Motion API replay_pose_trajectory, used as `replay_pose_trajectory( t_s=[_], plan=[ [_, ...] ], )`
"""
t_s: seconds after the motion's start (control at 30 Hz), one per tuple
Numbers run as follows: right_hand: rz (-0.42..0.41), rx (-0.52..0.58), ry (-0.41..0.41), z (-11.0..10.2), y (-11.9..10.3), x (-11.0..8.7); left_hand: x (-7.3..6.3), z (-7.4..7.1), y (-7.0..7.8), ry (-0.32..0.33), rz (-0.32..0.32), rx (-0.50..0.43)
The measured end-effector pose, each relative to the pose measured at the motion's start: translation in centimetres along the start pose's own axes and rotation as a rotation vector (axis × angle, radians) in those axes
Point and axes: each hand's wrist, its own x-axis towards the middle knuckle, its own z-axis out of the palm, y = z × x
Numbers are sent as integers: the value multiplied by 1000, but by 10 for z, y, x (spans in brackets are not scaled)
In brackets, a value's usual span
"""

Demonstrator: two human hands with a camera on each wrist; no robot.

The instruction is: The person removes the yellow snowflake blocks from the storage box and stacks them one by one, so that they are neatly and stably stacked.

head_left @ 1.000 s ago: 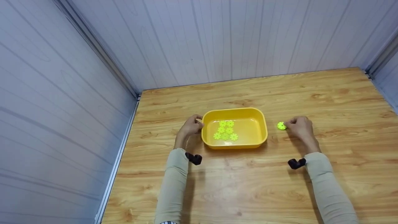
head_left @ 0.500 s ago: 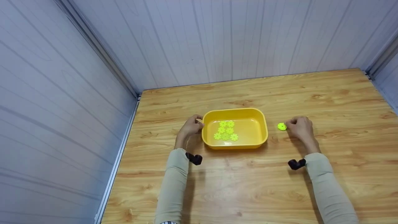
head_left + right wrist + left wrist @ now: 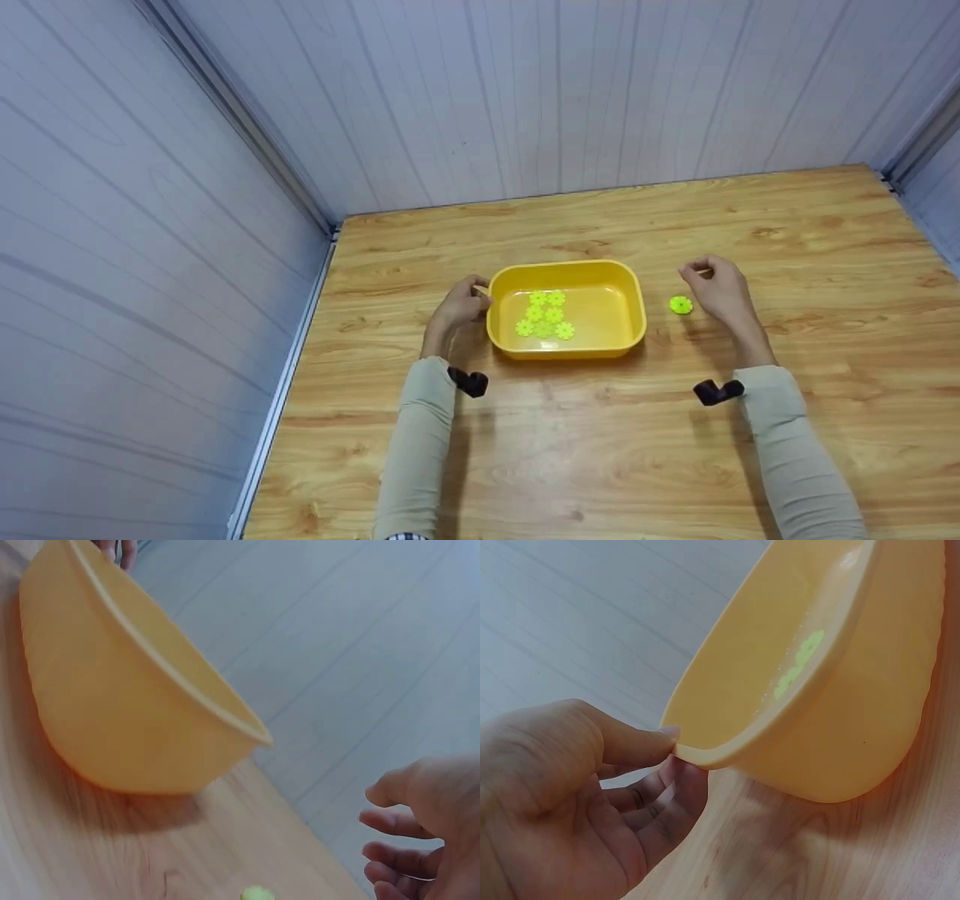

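Eyeing one loose flower piece (image 3: 681,305) and how it could go sideways

It's lying on the wooden surface (image 3: 585,450), near the yellow tub (image 3: 570,274) but not touching it. Right hand (image 3: 721,292) hovers close by, grip slack, partly spread and holding nothing. The piece looks low and flat, so I'd guess a sloppy pinch could just skid it along. Left hand (image 3: 460,304) has the tub's rim pinched; a hard tug there might tip it and slide the flower pieces inside (image 3: 553,314) around.
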Motion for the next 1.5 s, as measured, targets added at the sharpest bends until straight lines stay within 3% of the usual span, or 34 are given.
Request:
replay_pose_trajectory(
  t_s=[0.37,0.97,1.37,1.5],
  plan=[
    [-61,38,-20,20,-25,-1,1,0,0,-10,17,-8],
    [-176,84,-129,65,-54,-3,0,0,0,-12,11,-18],
    [-259,11,-207,97,-64,-6,0,0,0,-6,10,-27],
    [-243,-20,-249,108,-63,-5,1,0,0,-13,6,-32]
  ],
)
